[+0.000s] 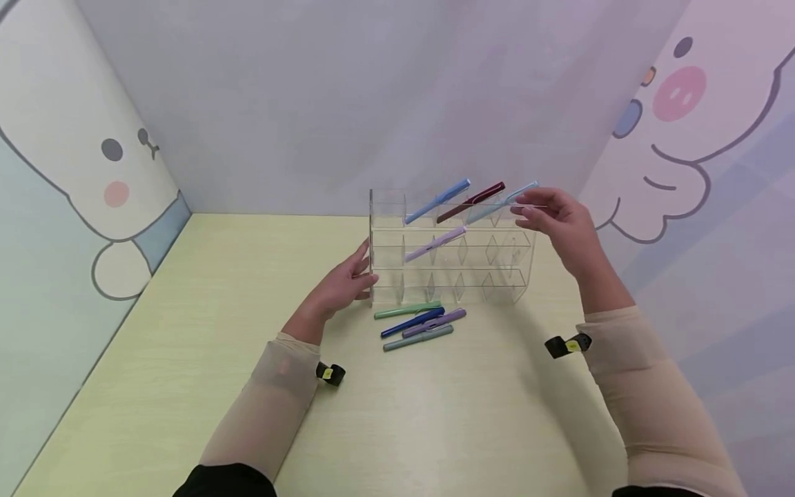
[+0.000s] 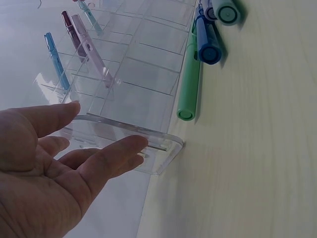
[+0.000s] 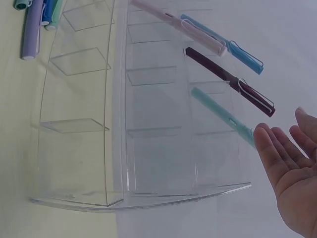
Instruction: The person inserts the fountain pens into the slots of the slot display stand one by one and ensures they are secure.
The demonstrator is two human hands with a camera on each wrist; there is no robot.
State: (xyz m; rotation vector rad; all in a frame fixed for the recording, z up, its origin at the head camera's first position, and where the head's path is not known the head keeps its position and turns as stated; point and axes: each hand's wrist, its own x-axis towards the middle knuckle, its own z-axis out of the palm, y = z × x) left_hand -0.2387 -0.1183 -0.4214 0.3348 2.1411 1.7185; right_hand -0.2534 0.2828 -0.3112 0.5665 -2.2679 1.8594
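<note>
A clear acrylic pen stand (image 1: 371, 241) with three tiers of compartments stands on the table. Along its top tier lean a blue pen (image 1: 437, 201), a maroon pen (image 1: 470, 203) and a light blue pen (image 1: 493, 207). One pale purple pen (image 1: 436, 244) leans in the middle tier. My left hand (image 1: 338, 286) rests at the stand's left end panel, fingers extended. By the top right of the stand is my right hand (image 1: 562, 224); its fingertips are close to the clip end of the light blue pen (image 3: 223, 118), thumb apart, not gripping it.
In front of the stand lie a green pen (image 1: 406, 310), a dark blue pen (image 1: 412, 323), a purple pen (image 1: 435, 323) and a grey-green pen (image 1: 419, 338), close together. Behind the table (image 1: 248, 276) rises a pale backdrop (image 1: 373, 90), with cartoon-printed panels at both sides.
</note>
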